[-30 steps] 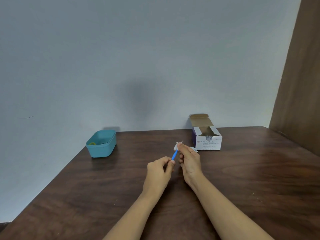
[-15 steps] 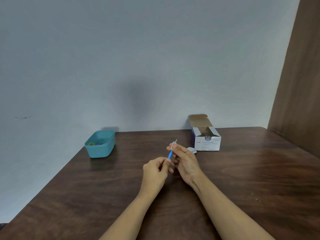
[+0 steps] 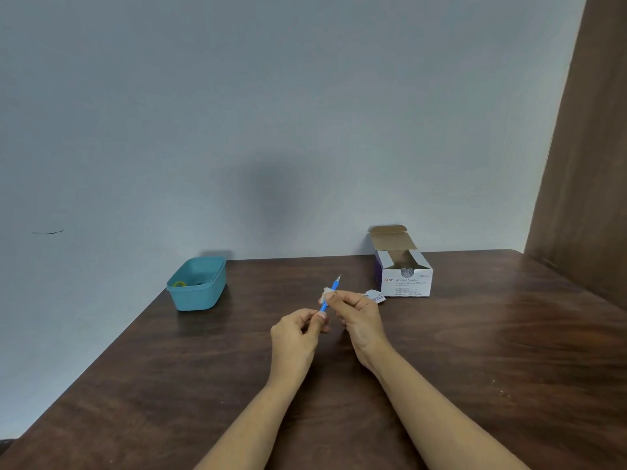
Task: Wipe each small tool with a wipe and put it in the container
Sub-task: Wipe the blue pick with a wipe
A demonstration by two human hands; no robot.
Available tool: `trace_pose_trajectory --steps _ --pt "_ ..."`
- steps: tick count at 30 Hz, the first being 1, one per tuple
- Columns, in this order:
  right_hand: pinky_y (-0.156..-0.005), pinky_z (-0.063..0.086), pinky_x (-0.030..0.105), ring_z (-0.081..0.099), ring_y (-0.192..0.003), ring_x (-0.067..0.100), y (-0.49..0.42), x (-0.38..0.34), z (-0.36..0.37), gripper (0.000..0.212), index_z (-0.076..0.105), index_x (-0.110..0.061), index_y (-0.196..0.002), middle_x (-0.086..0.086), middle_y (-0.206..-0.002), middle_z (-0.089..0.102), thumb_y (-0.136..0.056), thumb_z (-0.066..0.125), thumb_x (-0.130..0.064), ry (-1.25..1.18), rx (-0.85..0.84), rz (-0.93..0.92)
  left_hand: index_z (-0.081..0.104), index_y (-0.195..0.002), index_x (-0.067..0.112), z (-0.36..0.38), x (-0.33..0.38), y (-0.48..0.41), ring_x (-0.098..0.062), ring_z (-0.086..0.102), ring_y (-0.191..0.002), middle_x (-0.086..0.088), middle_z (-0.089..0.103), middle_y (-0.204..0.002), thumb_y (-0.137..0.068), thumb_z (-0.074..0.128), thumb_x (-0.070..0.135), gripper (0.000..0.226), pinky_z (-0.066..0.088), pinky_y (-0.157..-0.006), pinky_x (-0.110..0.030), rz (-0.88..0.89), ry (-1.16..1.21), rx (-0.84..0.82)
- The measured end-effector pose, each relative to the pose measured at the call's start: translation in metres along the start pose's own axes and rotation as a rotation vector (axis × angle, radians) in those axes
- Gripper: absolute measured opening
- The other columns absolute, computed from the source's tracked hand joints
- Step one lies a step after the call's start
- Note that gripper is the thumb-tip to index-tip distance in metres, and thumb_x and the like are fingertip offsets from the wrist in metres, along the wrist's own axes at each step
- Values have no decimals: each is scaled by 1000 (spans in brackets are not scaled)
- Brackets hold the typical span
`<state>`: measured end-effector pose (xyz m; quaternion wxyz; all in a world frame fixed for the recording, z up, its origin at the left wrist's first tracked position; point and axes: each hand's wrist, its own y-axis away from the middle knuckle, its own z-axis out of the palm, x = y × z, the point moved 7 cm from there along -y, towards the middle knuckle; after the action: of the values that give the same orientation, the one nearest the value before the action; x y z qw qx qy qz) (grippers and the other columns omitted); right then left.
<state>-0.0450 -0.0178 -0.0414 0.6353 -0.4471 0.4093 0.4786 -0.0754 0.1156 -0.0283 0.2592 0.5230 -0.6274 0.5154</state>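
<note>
Over the middle of the table, my left hand (image 3: 298,329) pinches the lower end of a slim blue tool (image 3: 334,285) with a thin metal tip that points up and away. My right hand (image 3: 359,315) pinches a small white wipe (image 3: 326,295) around the tool's shaft, just above my left fingers. A teal container (image 3: 200,290) stands at the back left of the table, with a yellow-green ring and another small item inside it.
An open white box of alcohol swabs (image 3: 405,278) stands at the back right near the wall. A torn swab wrapper (image 3: 375,296) lies in front of it. The dark wooden table (image 3: 475,351) ends at the left edge; a brown panel rises on the right.
The wipe in my right hand has slid down the blue shaft from the tip toward my left fingers, so the metal tip now shows. Both hands drifted slightly left.
</note>
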Motion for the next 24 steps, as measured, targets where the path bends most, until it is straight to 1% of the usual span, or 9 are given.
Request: trace_pose_trajectory --steps 2,4,7,12,14,16,18,21,24 --pt "-62 45 6 67 -78 -1 -1 1 -5 13 74 1 -88 1 -83 75 -83 70 -11 -27 107 -18 73 -78 24 3 1 -1 4 62 -64 10 71 -70 -92 61 24 18 46 -62 -11 21 -17 -17" --pt "-59 44 3 67 -73 -2 0 1 -10 11 73 5 -84 1 -77 73 -81 71 -5 -104 207 -32 74 -78 18 7 4 -1 5 62 -65 9 71 -70 -91 62 20 18 41 -60 -5 55 -40 -29" --pt "-58 43 2 64 -63 -4 2 0 -17 16 71 10 -81 6 -71 68 -81 72 -6 -185 323 -60 73 -76 17 12 8 -1 5 63 -66 9 71 -69 -90 62 18 18 41 -59 -5 92 -84 -45" --pt "-56 41 1 60 -60 -6 5 1 -22 18 72 0 -75 4 -69 68 -85 70 -14 -203 433 -45 71 -84 20 17 15 1 8 59 -65 12 67 -69 -91 61 20 12 42 -57 -6 160 -171 -64" --pt "-64 43 8 63 -64 -3 7 1 -22 19 72 -1 -74 4 -73 70 -86 68 -16 -221 446 -25 71 -85 20 20 16 2 5 59 -65 11 66 -68 -92 61 20 12 44 -57 -9 180 -189 -70" --pt "-66 42 15 61 -58 -2 8 2 -22 18 71 -1 -78 4 -74 71 -88 66 -15 -250 441 21 71 -83 18 24 15 2 0 60 -65 10 67 -69 -92 59 19 15 44 -56 -11 187 -187 -80" --pt "-58 40 17 53 -50 3 6 3 -22 18 72 0 -84 0 -70 71 -89 64 -15 -275 403 66 72 -81 17 25 16 1 -2 61 -64 10 69 -69 -93 58 18 19 45 -58 -10 199 -163 -93" --pt "-44 33 19 35 -54 8 2 6 -17 18 71 -3 -83 -4 -60 66 -89 63 -19 -338 288 118 74 -80 16 24 14 0 3 59 -59 9 70 -67 -95 55 17 23 43 -62 -9 130 -21 -163" --pt "-46 36 20 39 -58 9 0 4 -10 16 68 -6 -79 1 -72 72 -89 62 -17 -409 198 146 73 -79 13 26 8 -1 -5 50 -52 4 68 -62 -97 52 16 27 41 -54 -15 -12 188 -255"
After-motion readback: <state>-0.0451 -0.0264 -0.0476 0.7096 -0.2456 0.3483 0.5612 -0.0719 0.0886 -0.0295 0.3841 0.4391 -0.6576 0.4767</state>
